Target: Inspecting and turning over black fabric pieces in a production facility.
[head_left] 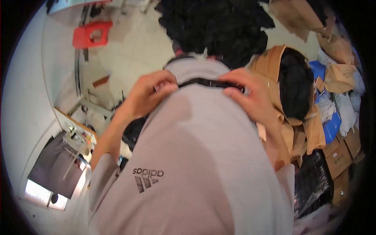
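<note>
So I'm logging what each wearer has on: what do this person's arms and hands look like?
Both hands are bare: no gloves, rings or watch show on the left hand or the right hand. The forearms are bare too. A short, loose, light grey sleeve of fine mesh-like cloth covers the left upper arm. The right arm's sleeve is mostly hidden.

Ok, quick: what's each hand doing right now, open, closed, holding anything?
Left hand: closed, pinching the black strap at the top of the grey fabric garment.
Right hand: closed, gripping the same strap at its other end.
</note>
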Tool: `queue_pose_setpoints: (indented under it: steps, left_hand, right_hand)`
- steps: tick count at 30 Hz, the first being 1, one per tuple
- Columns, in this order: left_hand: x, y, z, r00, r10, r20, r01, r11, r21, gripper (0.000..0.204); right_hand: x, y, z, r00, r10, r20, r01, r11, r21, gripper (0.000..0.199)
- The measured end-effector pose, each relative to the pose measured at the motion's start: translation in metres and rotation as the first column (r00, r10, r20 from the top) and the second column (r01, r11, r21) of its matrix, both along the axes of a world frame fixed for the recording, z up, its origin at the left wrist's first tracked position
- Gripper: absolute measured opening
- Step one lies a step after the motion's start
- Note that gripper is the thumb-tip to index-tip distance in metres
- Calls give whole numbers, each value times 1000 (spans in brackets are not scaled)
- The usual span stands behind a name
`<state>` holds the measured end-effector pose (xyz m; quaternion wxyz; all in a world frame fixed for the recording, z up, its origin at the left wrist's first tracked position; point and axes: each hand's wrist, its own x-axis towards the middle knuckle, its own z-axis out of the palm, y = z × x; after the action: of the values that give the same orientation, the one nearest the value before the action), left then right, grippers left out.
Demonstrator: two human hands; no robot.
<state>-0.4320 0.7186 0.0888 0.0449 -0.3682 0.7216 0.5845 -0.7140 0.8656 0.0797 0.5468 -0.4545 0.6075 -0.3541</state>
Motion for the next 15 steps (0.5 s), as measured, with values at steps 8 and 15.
queue_pose_setpoints:
  steps: [8,15]
  left_hand:
    - [51,-30,-9,996,64,-56,-60,996,71,12]
    - [74,-59,-8,992,-109,63,115,988,-101,11]
  right_hand:
    - [30,-42,5,998,35,46,-42,985,170,31]
    - [64,-80,2,982,180,57,-188,961,204,33]
